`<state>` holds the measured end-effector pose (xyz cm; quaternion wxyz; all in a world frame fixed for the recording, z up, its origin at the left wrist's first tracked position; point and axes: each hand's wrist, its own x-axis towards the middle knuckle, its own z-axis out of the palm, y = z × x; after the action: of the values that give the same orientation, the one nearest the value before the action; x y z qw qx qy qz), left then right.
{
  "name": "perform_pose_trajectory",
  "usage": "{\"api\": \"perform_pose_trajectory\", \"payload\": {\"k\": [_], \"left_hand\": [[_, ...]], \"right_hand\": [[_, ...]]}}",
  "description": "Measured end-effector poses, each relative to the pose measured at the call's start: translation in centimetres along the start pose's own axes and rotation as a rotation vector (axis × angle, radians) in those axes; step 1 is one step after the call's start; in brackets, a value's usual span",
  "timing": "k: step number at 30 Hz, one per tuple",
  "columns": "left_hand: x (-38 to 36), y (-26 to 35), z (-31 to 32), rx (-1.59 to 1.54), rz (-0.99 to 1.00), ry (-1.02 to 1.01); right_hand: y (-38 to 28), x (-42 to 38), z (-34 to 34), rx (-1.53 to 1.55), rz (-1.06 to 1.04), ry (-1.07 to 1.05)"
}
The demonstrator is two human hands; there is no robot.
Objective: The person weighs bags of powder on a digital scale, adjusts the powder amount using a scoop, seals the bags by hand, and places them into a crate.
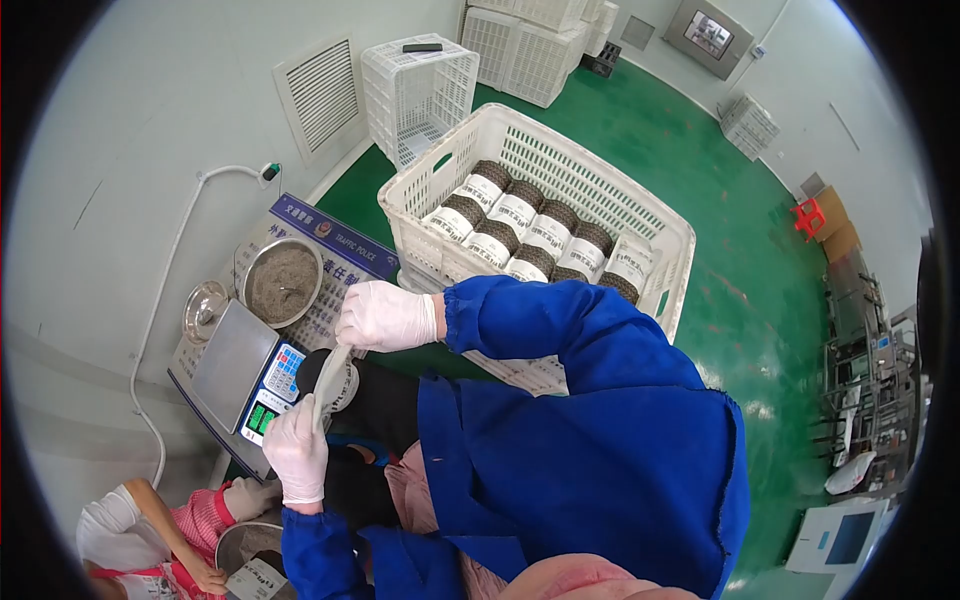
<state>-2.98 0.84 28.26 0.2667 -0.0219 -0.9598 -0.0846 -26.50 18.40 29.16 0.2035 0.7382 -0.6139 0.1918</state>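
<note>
A large white crate (pixel 600 192) is standing beyond the right arm and holding rows of dark, patterned packages (pixel 590 250), each wearing a broad white printed label; they are lying side by side, filling the part of the floor that is showing. A round metal bowl (pixel 316 281) is sitting on the printed sheet (pixel 335 236) covering the table, and it is holding a loose, grey-brown material (pixel 280 287). A smaller metal dish (pixel 205 311) is resting just beside it, near the scale (pixel 235 365), whose display (pixel 260 418) is glowing green. Farther back, another white crate (pixel 385 103) is standing near the wall, a black object (pixel 422 47) lying across its rim.

The bag (pixel 345 390) — dark, with a white printed label — is hanging between the two gloved hands, in front of the body and near the scale. The right hand (pixel 385 318) is closing its fingers on one end of the pale top edge; the left hand (pixel 297 462) is gripping the other end, so the strip is running taut from hand to hand. What the bag is holding inside cannot be told.

At lower left, a co-worker (pixel 115 530) is sitting or bending over another metal bowl (pixel 222 546), a white-labelled package (pixel 258 579) showing in front of it.
</note>
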Motion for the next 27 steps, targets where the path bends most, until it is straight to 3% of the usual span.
{"api": "perform_pose_trajectory", "payload": {"k": [4, 11, 14, 16, 18, 20, 22, 24, 27], "left_hand": [[2.5, 2.4, -2.2, -0.021, -0.144, 0.016], [2.7, 0.8, -2.8, -0.051, 0.053, 0.010], [2.4, 0.1, -4.4, -0.065, 0.066, 0.104], [1.7, -1.0, -4.2, 0.050, 0.029, 0.174], [-0.7, -4.3, -2.6, -0.112, -0.297, 0.235], [-3.1, -6.6, 1.0, -0.525, -0.642, 0.382], [-4.9, -7.1, 4.7, -0.876, -0.916, 0.480], [-5.9, -6.6, 8.6, -0.817, -0.917, 0.506], [-7.5, -5.1, 12.7, -0.833, -1.022, 0.495]], "right_hand": [[-2.5, 1.7, -0.4, 0.105, 0.053, -0.017], [-4.6, 2.4, -1.7, 0.105, 0.048, 0.014], [-3.0, 0.9, -4.6, 0.155, 0.087, 0.110], [-2.6, 0.1, -9.0, 0.013, 0.152, 0.027], [-0.8, -2.6, -12.3, 0.300, 0.455, 0.282], [0.4, -4.8, -16.0, 0.322, 0.833, 0.431], [3.2, -7.8, -17.5, 0.583, 0.965, 0.779], [4.5, -9.6, -19.5, 0.704, 1.118, 1.039], [7.6, -16.2, -21.3, 0.455, 1.291, 0.979]]}}
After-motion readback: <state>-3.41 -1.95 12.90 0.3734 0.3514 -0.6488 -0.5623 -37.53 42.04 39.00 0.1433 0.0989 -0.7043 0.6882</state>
